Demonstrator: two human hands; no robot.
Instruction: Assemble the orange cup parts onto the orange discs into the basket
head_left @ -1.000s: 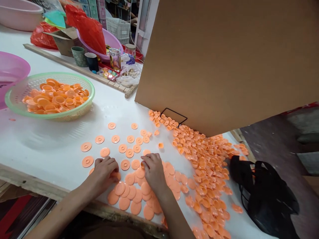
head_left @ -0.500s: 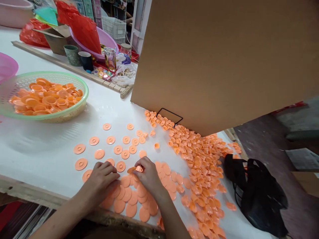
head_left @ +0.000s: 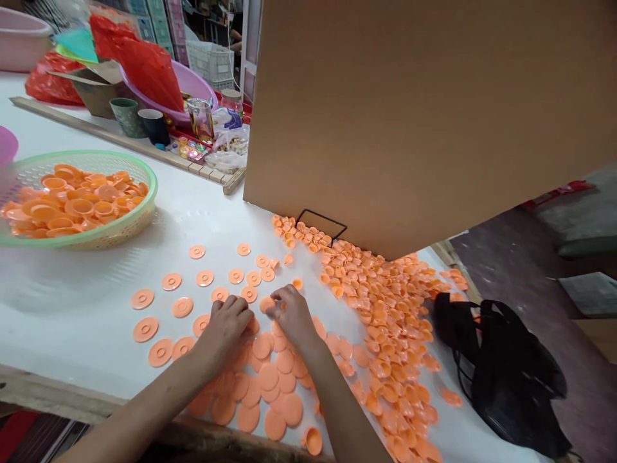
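Well to the left of both hands, a green basket (head_left: 120,235) stands on the white table (head_left: 72,321), loaded with orange cups (head_left: 80,207). Farther off, past the basket, a wooden strip (head_left: 120,140) runs across the table; a green cup (head_left: 127,118) and a dark mug (head_left: 155,127) stand side by side behind it.

Ringed discs (head_left: 145,329), orange, lie flat in loose rows left of the left hand and ahead of it, mostly apart, ring side up.

Left hand (head_left: 226,331): palm down, fingers bent over the disc area. Fingertips hidden behind the knuckles; cannot tell whether they pinch anything.

Smooth discs (head_left: 268,376), plain face up, overlap in a spread below and between the 2 hands, reaching toward the near table edge.

Right hand (head_left: 292,315): fingers curled, tips beside 1 disc (head_left: 266,305) on their left. Contact unclear; cannot tell whether thumb and fingers are together or apart.

Just beyond the right hand, 1 small cup (head_left: 297,283); nearer the body, left of the right forearm, 1 larger orange cup (head_left: 313,440).

Right of the right hand: a long heap (head_left: 385,321) of orange pieces, a brown cardboard panel (head_left: 385,128) above its far end. Farthest right, a black bag (head_left: 515,373) beside the heap.
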